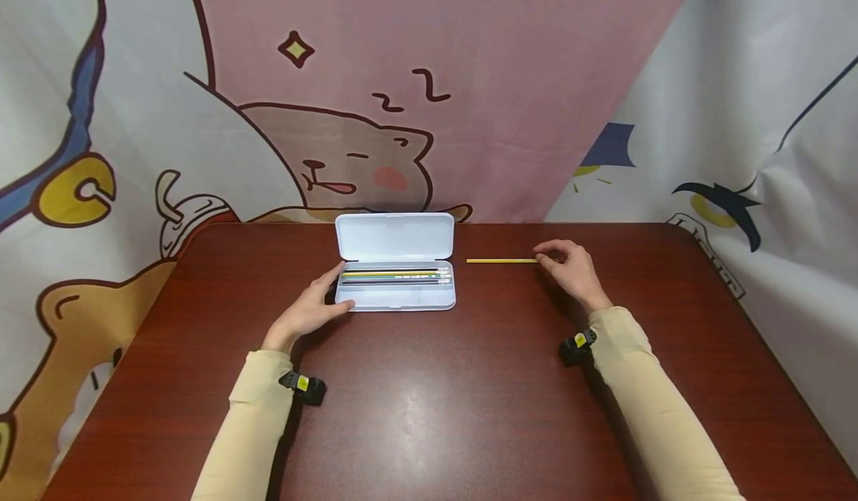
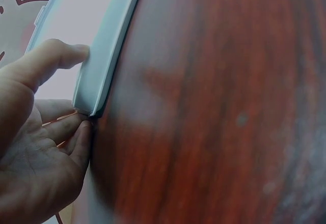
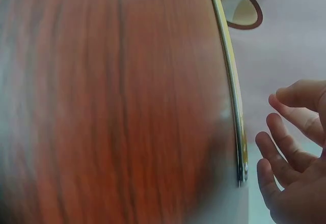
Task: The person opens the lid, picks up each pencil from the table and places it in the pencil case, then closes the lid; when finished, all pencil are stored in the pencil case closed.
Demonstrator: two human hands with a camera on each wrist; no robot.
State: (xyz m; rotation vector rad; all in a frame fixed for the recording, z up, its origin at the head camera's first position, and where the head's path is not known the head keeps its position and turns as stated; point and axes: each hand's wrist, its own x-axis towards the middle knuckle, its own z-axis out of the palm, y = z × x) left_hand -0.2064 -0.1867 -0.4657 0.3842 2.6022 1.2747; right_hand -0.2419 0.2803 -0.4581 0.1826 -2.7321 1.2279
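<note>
An open white pencil case (image 1: 395,309) stands near the table's back edge, its lid (image 1: 394,237) raised. Several pencils (image 1: 395,274), dark, yellow and bluish, lie side by side in its rear compartment. My left hand (image 1: 310,309) holds the case's left end; in the left wrist view the thumb (image 2: 71,55) presses the near rim while the other fingers (image 2: 79,137) lie against the end wall. To the right of the case, a yellow pencil (image 1: 499,260) lies on the table. My right hand (image 1: 570,269) is at its right end, fingers loosely bent and apart from it in the right wrist view.
The dark red wooden table (image 1: 415,389) reaches back to a cartoon-printed cloth (image 1: 509,77) hanging behind it. A narrow divided compartment (image 1: 382,295) runs along the front of the case. Each wrist wears a small black camera (image 1: 311,391).
</note>
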